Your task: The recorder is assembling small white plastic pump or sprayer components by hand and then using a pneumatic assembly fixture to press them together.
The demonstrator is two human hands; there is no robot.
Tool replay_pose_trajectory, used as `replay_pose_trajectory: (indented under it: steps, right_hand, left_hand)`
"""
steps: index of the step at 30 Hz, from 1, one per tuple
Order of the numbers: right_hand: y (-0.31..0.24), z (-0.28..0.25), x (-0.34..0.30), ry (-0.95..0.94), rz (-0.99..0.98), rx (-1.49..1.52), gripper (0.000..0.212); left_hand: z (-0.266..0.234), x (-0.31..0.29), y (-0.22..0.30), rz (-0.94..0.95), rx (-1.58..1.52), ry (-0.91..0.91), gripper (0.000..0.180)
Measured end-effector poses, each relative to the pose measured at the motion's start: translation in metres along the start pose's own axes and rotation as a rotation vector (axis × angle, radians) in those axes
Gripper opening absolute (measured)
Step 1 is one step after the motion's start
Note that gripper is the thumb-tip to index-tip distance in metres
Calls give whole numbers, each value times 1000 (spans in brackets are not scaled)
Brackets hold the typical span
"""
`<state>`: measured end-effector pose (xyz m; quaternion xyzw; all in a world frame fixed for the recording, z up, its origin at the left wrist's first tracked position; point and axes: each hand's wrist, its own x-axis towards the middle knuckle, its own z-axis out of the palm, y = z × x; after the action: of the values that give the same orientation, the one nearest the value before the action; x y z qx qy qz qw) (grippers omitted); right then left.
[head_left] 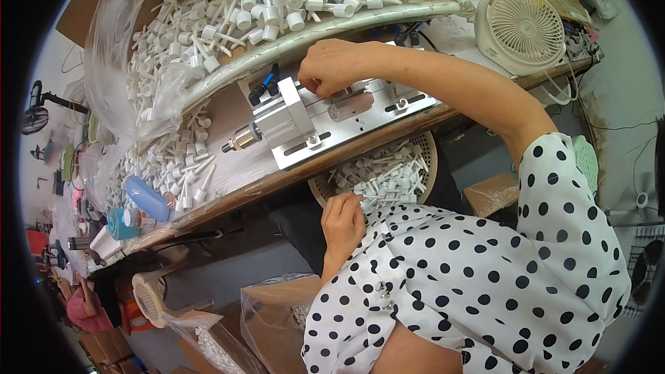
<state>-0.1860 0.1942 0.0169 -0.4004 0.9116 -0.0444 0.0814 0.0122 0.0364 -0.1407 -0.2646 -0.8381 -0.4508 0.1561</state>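
My right hand (331,68) reaches across a silver metal fixture (298,119) on the bench. Its fingers are curled down in a pinch at the fixture's middle, beside a rounded shiny part; whatever they hold is hidden under the hand. Low at my front, my left hand (342,228) rests with bent fingers at the near left rim of a round basket (431,166). Small white plastic scoops (388,179) with stick handles fill that basket. The left fingertips point in among them, and what they grip cannot be made out.
A large heap of white scoops (277,0) lies behind a plastic-wrapped curved rim (312,28). More scoops spread leftward, near a blue case (147,198) and a teal jar (122,224). A white fan (523,31) stands right. Boxes (277,312) sit below; another person (89,308) is far left.
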Motion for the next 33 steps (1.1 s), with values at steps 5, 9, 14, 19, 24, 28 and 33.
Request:
replay_pose_trajectory:
  steps: [5, 9, 14, 19, 24, 28, 33]
  right_hand:
    - [-1, 9, 0, 73, -17, -53, 8]
    - [0, -1, -14, 277, -129, 34, 10]
    - [-28, -4, -63, 849, -405, 25, 11]
    - [-52, 52, -103, 851, -600, -25, 17]
    - [-48, 69, -122, 1038, -553, 91, 16]
    - [-48, 71, -132, 942, -470, 350, 15]
    - [10, 23, -132, 1118, -247, -92, 11]
  left_hand:
    - [0, -2, 4, -14, 18, -13, 19]
    - [-2, -2, 6, -40, -9, 3, 16]
    - [-13, 32, 19, -366, -352, 32, 16]
    - [-18, 86, 51, -453, -1286, 181, 50]
    - [-16, 88, 49, -461, -1372, -141, 56]
    - [-7, 93, 53, -532, -1314, -93, 50]
    - [-9, 105, 45, -350, -865, 65, 34]
